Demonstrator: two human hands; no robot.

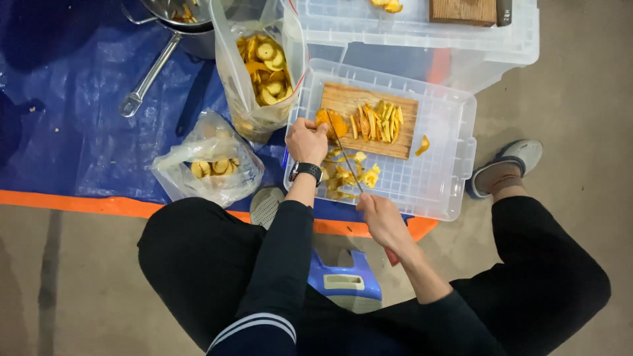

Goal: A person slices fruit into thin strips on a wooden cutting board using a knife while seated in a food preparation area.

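Observation:
My left hand (pixel 306 140), with a black watch on its wrist, presses an orange fruit peel (pixel 331 122) against the left end of a wooden cutting board (pixel 344 100). My right hand (pixel 382 219) grips a long knife (pixel 345 153) whose thin blade reaches up to that peel. Cut yellow and orange strips (pixel 378 121) lie across the middle of the board. More peel pieces (pixel 348 173) are heaped below the board on the upturned clear plastic lid (pixel 443 173) that carries it.
An upright clear bag of peel slices (pixel 266 69) stands left of the lid, a smaller bag (pixel 212 165) lies beside it. A pot with a long handle (pixel 150 74) rests on the blue tarp (pixel 79 118). A clear bin (pixel 422 29) is behind. I sit on a blue stool (pixel 344 282).

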